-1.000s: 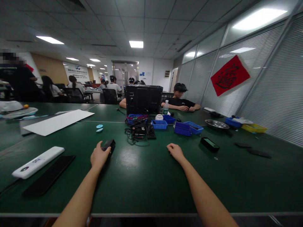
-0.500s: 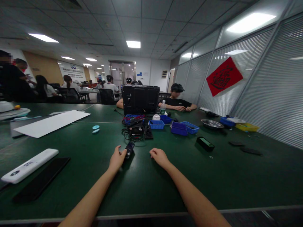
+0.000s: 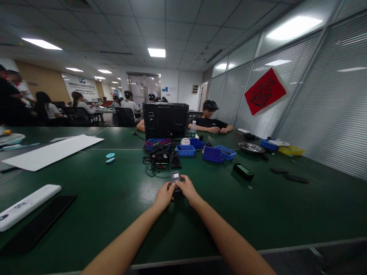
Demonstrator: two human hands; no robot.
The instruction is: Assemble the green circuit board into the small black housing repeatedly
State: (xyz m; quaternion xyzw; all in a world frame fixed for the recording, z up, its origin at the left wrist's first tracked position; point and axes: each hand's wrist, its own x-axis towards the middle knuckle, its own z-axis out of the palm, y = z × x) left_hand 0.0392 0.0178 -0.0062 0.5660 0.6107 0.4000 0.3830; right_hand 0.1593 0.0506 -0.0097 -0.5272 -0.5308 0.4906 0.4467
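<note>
A small dark handheld device (image 3: 175, 177) with a light screen stands upright on the green table (image 3: 120, 198), straight ahead of me. My left hand (image 3: 164, 194) grips its left side with curled fingers. My right hand (image 3: 187, 188) closes on its right side. Both forearms reach forward from the near table edge and meet at the device.
Beyond the device lie a tangle of cables and a black box (image 3: 159, 159), a black monitor back (image 3: 165, 120), blue bins (image 3: 219, 153), a metal bowl (image 3: 249, 147) and a dark case (image 3: 243, 171). A white bar (image 3: 25, 206) and black slab (image 3: 37, 225) lie left. A person (image 3: 210, 120) sits opposite.
My left hand carried the dark device from the left to the middle and stood it up. My right hand moved left and took hold of it too.
</note>
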